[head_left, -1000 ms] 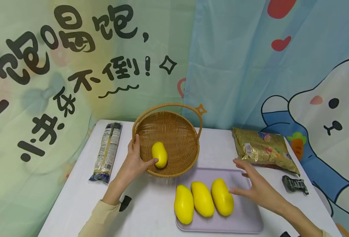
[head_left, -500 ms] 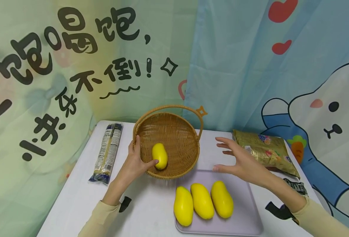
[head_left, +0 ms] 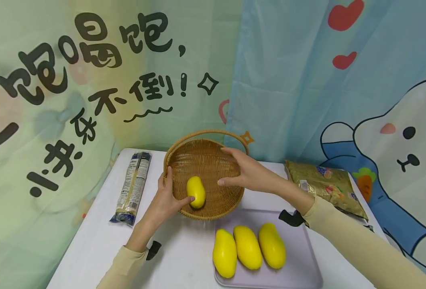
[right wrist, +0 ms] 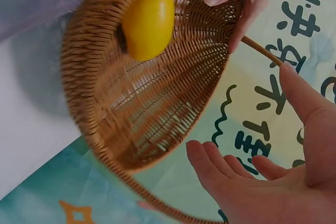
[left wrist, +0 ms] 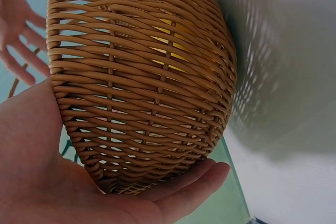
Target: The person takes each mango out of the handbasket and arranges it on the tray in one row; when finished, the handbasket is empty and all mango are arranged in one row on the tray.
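Observation:
A brown wicker basket (head_left: 213, 164) with an arched handle tilts toward me on the white table, holding one yellow mango (head_left: 196, 192). My left hand (head_left: 165, 200) grips its left side, thumb over the rim; in the left wrist view, fingers lie against the outside of the weave (left wrist: 142, 77). My right hand (head_left: 250, 170) is held with thumb and fingers spread at the basket's right side, nothing in it. The right wrist view shows that hand (right wrist: 273, 171) apart from the rim. Three mangoes (head_left: 247, 247) lie side by side on a pale purple tray (head_left: 301, 261).
A long clear packet with dark ends (head_left: 132, 186) lies at the table's left. At the right back is a gold bag (head_left: 325, 182), partly behind my right forearm. A printed curtain (head_left: 270, 80) hangs behind the table.
My right hand has moved left and away from me, from above the tray's right part to the basket's right side. My left hand has kept its grip on the basket.

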Available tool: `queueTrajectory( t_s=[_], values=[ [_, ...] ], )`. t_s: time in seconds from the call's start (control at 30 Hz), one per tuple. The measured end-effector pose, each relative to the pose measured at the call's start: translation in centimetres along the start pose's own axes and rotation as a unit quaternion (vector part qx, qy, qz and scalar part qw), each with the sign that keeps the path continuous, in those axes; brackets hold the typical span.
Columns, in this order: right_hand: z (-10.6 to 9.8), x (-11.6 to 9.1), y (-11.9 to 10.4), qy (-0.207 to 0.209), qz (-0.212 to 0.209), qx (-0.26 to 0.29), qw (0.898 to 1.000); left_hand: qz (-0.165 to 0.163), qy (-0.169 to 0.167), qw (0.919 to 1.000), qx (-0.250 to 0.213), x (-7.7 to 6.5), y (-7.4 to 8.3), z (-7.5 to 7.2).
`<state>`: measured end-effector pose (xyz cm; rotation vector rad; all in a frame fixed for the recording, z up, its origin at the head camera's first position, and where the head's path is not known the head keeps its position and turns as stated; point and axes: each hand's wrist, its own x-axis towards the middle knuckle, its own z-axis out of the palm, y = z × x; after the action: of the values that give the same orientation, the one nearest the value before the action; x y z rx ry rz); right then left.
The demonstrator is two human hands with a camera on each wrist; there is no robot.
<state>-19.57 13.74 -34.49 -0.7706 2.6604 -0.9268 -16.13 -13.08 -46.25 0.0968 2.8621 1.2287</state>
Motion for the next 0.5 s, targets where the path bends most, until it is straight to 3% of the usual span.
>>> queueTrajectory(
  t_s=[0.2, 0.33, 0.5],
  values=[
    [1.4, 3.6, -0.2, -0.033, 0.012, 0.017, 0.999, 0.002, 0.001, 1.0, -0.001, 0.0, 0.0, 0.1],
    [2.8, 5.8, -0.1, -0.085, 0.027, -0.015, 0.996, 0.007, 0.01, 0.9999, -0.004, 0.1, 0.0, 0.0],
    [4.5, 7.8, 0.6, -0.162, 0.062, -0.057, 0.983, 0.01, 0.008, 0.9999, -0.004, 0.1, -0.2, 0.0]
  ],
)
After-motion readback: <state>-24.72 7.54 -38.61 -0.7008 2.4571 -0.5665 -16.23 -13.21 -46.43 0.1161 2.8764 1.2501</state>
